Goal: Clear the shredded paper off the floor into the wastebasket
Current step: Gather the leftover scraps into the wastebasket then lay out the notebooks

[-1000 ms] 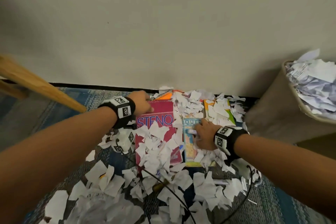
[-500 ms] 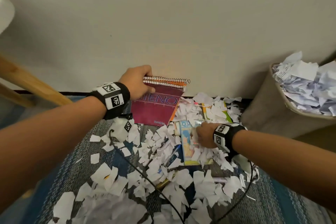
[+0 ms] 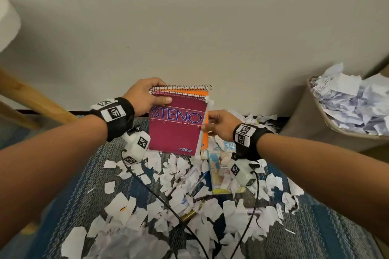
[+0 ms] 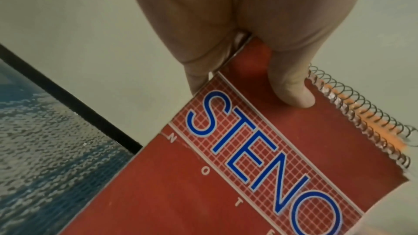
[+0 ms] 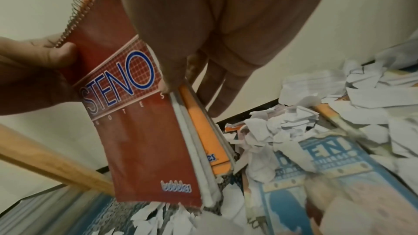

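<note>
Head view: two spiral notebooks held up off the floor, in front of the wall — red steno notebook (image 3: 176, 126) in front, orange notebook (image 3: 205, 111) behind it.
Left hand (image 3: 145, 95): pinches the stack at the spiral edge, thumb on the red cover (left wrist view confirms).
Right hand (image 3: 219, 124): holds the stack's right edge — thumb on the front, fingers behind the orange one.
Shredded paper (image 3: 168, 206): scattered over the blue-grey carpet (image 3: 63, 195) below the hands, thickest near the camera and along the wall base.
Wastebasket (image 3: 315, 124): far right, beside the wall, already heaped with paper.
Also on floor: a light-blue booklet (image 3: 219, 172), pens, a cable — mixed in with the scraps.
Step (my read): clearing keepers out of the pile before scooping; no scraps in either hand.
Next: set the notebooks aside clear of the scraps, lift the booklet and pens too, then gather handfuls and carry right to the basket.
Risk: basket looks full — loose pieces may spill off the top.
</note>
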### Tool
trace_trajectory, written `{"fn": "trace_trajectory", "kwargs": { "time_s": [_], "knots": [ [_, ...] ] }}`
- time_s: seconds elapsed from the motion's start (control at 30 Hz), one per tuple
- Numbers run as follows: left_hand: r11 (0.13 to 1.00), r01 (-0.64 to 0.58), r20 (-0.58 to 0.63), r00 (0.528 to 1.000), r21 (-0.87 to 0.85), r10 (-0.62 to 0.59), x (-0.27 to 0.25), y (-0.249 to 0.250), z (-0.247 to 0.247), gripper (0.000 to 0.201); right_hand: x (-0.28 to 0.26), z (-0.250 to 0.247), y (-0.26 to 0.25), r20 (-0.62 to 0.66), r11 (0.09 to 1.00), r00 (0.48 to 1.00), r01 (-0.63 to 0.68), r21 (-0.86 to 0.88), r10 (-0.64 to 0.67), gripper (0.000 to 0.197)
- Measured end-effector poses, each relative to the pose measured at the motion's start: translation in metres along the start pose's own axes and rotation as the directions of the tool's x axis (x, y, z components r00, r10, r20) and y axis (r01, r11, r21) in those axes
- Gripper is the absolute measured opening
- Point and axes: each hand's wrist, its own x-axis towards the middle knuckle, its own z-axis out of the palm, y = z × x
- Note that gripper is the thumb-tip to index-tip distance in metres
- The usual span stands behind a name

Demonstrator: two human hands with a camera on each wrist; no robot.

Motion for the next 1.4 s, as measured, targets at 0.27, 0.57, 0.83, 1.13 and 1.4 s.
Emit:
{"fn": "trace_trajectory", "kwargs": {
  "time_s": [0.27, 0.57, 0.83, 1.13, 1.4],
  "knots": [
    [0.809, -0.084, 0.106, 0.994, 0.582, 0.028, 0.008, -0.016, -0.011, 0.062, -0.006, -0.020, -0.008, -0.071, 0.982, 0.997, -0.049, -0.184, 0.036, 0.027],
    [0.802, -0.063, 0.035, 0.998, 0.595, 0.053, 0.006, 0.010, -0.013, 0.026, -0.008, -0.052, -0.018, -0.242, 0.784, 0.947, 0.016, -0.621, -0.210, 0.021],
    [0.838, -0.068, 0.066, 0.997, 0.541, 0.039, 0.009, 0.038, 0.001, 0.014, -0.014, -0.059, -0.025, -0.300, 0.795, 0.930, -0.015, -0.607, -0.212, 0.026],
    [0.973, -0.038, -0.086, 0.996, -0.227, 0.019, 0.014, 0.037, 0.023, 0.010, -0.045, -0.070, -0.022, -0.260, 0.987, 0.966, -0.029, -0.157, -0.013, 0.040],
    [0.896, -0.096, -0.024, 0.995, -0.434, 0.094, 0.005, 0.060, 0.107, 0.008, -0.106, -0.071, -0.024, -0.207, 0.991, 0.978, 0.001, 0.137, 0.027, 0.066]
  ]
}}
